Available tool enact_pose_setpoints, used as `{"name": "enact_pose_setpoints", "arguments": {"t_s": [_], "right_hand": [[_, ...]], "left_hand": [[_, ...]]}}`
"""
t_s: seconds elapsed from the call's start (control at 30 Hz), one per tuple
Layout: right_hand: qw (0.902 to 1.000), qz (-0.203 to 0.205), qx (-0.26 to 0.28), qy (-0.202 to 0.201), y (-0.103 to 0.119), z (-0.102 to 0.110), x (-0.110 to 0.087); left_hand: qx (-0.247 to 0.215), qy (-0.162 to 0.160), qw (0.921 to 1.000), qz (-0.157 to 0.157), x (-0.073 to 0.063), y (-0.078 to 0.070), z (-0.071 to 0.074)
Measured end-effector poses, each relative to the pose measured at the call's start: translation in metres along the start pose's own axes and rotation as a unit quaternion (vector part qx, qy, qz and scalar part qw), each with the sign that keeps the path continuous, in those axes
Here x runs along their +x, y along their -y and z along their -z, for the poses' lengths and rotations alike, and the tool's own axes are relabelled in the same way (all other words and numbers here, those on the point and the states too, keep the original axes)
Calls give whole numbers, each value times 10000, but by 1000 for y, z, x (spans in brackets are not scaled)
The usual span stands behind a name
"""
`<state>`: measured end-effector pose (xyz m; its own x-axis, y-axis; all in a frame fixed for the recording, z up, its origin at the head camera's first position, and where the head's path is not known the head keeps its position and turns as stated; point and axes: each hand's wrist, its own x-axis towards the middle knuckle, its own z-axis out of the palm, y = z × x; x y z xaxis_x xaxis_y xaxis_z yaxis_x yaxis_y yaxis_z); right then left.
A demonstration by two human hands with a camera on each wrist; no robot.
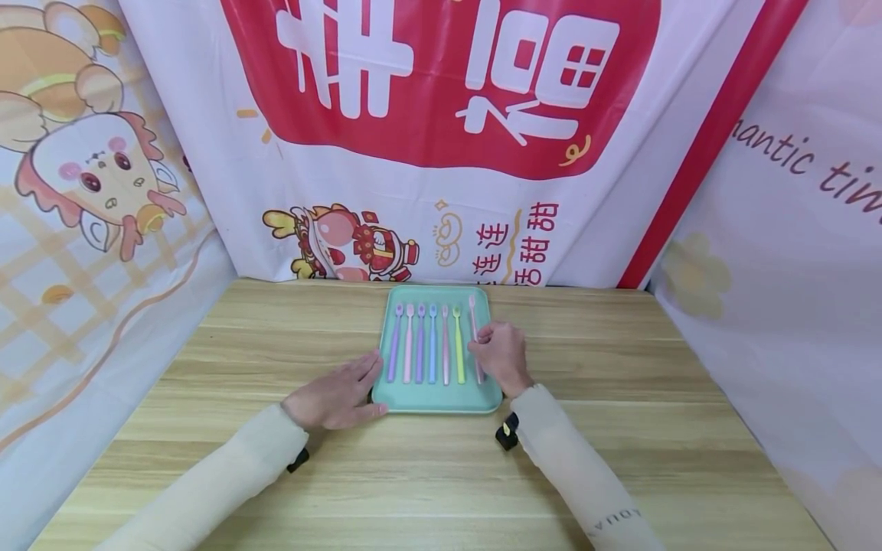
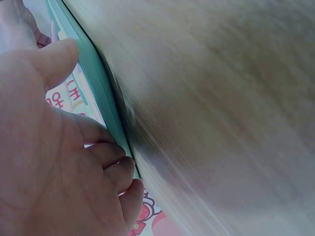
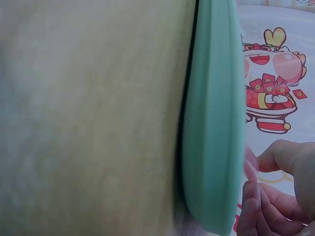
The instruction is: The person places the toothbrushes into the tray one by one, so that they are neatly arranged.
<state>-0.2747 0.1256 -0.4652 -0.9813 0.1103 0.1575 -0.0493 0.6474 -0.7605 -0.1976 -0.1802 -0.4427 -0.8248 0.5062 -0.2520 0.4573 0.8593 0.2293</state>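
A mint-green tray (image 1: 434, 398) lies on the table with several toothbrushes side by side in it, heads toward the back. From the left they run purple (image 1: 394, 348), pink (image 1: 409, 348), purple (image 1: 420, 348), blue (image 1: 432, 348), pink (image 1: 445, 348) and yellow-green (image 1: 458, 348). At the tray's right side, my right hand (image 1: 504, 356) pinches another pink toothbrush (image 1: 472, 308) between thumb and fingers; its handle (image 3: 250, 171) shows at the fingertips in the right wrist view. My left hand (image 1: 341, 394) rests against the tray's left edge, thumb at the front corner and fingers extended.
The wooden table (image 1: 606, 459) extends around the tray. Behind it hangs a red-and-white printed cloth (image 1: 441, 153), and printed sheets (image 1: 772, 252) stand on both sides. Dark wrist devices (image 1: 507, 431) sit below the sleeves.
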Motion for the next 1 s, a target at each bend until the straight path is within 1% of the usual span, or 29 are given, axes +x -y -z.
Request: {"name": "enact_pose_setpoints", "arguments": {"t_s": [0.57, 1.0], "right_hand": [[9973, -543, -267, 411, 9, -3, 6], [9960, -557, -420, 555, 9, -4, 8]], "left_hand": [[23, -27, 10000, -49, 1, 1, -1], [46, -60, 9999, -74, 0, 0, 0]]}}
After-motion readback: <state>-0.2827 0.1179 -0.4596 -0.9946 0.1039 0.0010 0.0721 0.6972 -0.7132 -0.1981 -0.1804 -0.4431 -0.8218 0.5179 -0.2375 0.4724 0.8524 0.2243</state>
